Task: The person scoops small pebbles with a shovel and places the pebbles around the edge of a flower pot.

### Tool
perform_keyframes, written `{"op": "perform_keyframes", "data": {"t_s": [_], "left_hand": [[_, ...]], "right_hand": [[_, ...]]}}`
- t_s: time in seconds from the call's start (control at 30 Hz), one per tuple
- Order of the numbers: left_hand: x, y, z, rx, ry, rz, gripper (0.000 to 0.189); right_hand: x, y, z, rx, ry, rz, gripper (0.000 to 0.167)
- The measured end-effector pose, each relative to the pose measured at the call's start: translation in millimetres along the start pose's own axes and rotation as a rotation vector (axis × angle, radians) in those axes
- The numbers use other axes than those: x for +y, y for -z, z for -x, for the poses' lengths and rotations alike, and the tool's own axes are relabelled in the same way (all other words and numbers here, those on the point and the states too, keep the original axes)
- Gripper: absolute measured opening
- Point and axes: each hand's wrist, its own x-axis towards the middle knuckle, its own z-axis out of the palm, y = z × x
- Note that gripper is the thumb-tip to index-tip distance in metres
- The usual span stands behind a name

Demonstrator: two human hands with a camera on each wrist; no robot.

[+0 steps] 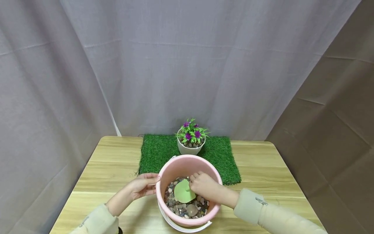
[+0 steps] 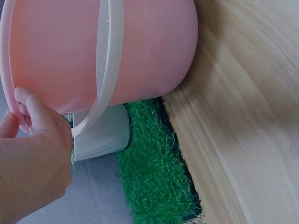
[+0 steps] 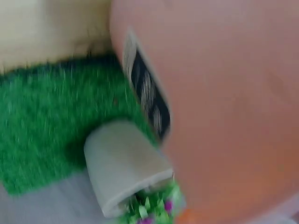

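A pink bucket (image 1: 190, 159) with a white handle (image 2: 111, 51) stands on the wooden table. My left hand (image 1: 143, 186) pinches its rim on the left side, thumb and fingers on either side of the edge in the left wrist view. Inside the bucket, my right hand (image 1: 205, 186) has its fingers curled at the near end of a light green shovel (image 1: 183, 191), whose grip is hidden by the hand. The shovel's broad blade lies over a layer of mixed pebbles (image 1: 201, 204). In the right wrist view the bucket's outer wall (image 3: 224, 93) hides the right hand.
Behind the bucket, a white pot (image 1: 190, 150) with purple flowers (image 1: 193, 134) stands on a green turf mat (image 1: 230, 162). The table (image 1: 263, 169) extends to both sides. Grey curtains (image 1: 187, 65) rise behind it.
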Motion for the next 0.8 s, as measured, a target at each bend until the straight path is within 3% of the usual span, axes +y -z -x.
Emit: {"op": "perform_keyframes", "data": {"t_s": [0.1, 0.2, 0.37, 0.47, 0.6, 0.8], "left_hand": [[-1.6, -1.1, 1.0, 0.003, 0.007, 0.015, 0.019], [-2.4, -1.2, 1.3, 0.008, 0.005, 0.016, 0.018], [-2.9, 0.8, 0.6, 0.009, -0.004, 0.015, 0.021], [-3.1, 0.9, -0.1, 0.002, -0.002, 0.010, 0.021], [-3.0, 1.5, -1.3, 0.000, -0.010, 0.005, 0.020], [-2.8, 3.0, -1.1, -0.013, -0.018, 0.000, 0.024]], "right_hand": [[-8, -7, -0.2, 0.014, -0.005, -0.024, 0.017], [-10, -12, -0.6, 0.002, -0.055, -0.132, 0.016], [-4, -13, -1.0, -0.069, -0.125, -0.526, 0.019], [0, -12, 0.0, -0.091, -0.118, -0.693, 0.021], [7, -13, 0.5, -0.077, -0.086, -0.716, 0.022], [23, -6, 1.3, -0.136, -0.072, -0.766, 0.012]]}}
